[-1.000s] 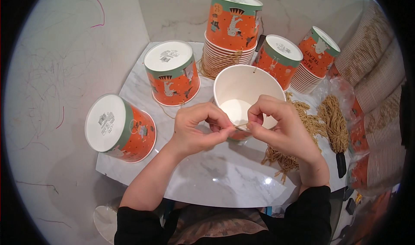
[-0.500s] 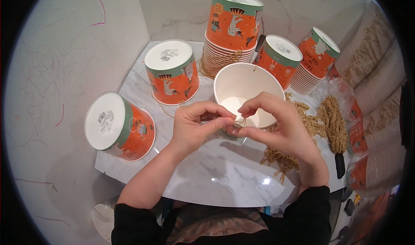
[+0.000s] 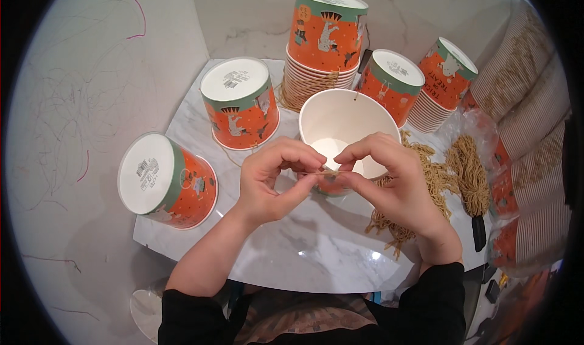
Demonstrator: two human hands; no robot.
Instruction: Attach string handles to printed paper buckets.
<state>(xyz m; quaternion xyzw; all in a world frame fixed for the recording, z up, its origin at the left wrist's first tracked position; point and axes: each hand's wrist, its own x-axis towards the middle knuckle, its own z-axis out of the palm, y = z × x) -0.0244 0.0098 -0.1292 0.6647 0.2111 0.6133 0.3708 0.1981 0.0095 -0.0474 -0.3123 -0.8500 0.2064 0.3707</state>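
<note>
In front of me stands an open paper bucket (image 3: pixel 340 115), white inside, with a small hole near its far rim. Over its near rim, a thin tan string (image 3: pixel 329 173) runs between my fingertips. My left hand (image 3: pixel 267 177) pinches one part of it with thumb and fingers. The string's other part is pinched by my right hand (image 3: pixel 398 181), just to the right. Behind both hands the near rim is partly hidden, so I cannot tell whether the string passes through the bucket there.
Upside-down orange and green buckets stand at the left (image 3: pixel 198 190) and behind (image 3: pixel 243 117). A tall bucket stack (image 3: pixel 325 34) rises at the back. Tan strings lie in a loose pile (image 3: pixel 432 177) and a tied bundle (image 3: pixel 469 168) at right, near bagged stacked buckets (image 3: pixel 523 144).
The fingers of both hands have shifted slightly, and the string now stretches straighter between them. The buckets and string piles stay where they were.
</note>
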